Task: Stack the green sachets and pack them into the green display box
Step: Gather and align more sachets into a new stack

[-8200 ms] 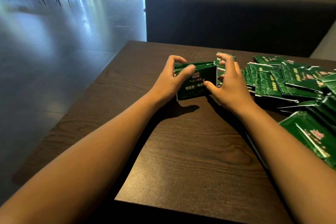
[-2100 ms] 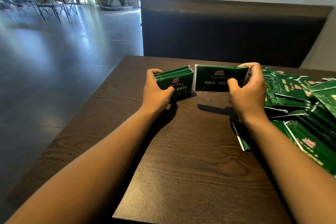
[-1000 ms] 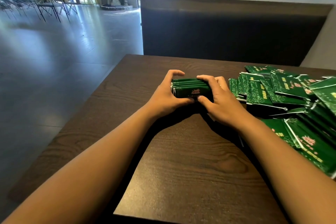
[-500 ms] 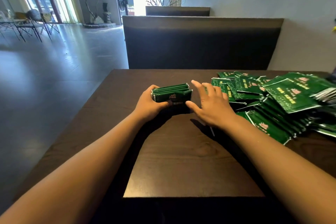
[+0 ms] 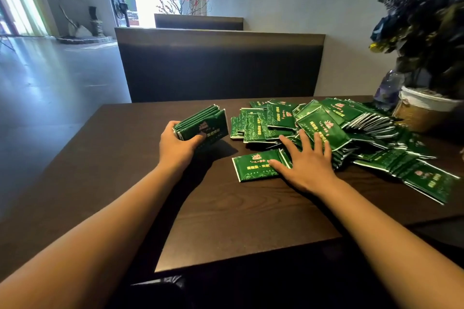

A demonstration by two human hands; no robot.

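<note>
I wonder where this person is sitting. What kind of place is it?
Probably a cafe or restaurant. A dark wooden table faces a high-backed dark booth bench, a second booth stands behind it, and a wide shiny tiled floor stretches left.

Worktop [image 5: 226, 208]: held stack [image 5: 203, 125] at 11 o'clock, loose sachet pile [image 5: 339, 130] at 1 o'clock. Single sachet [image 5: 253, 168] lies at 12, before the pile. Potted plant [image 5: 424, 108] at 2 o'clock, behind the pile; bench back [image 5: 221, 65] beyond the far edge.

Left hand [image 5: 178, 146] curled (right hand [image 5: 305, 165] flat)
</note>
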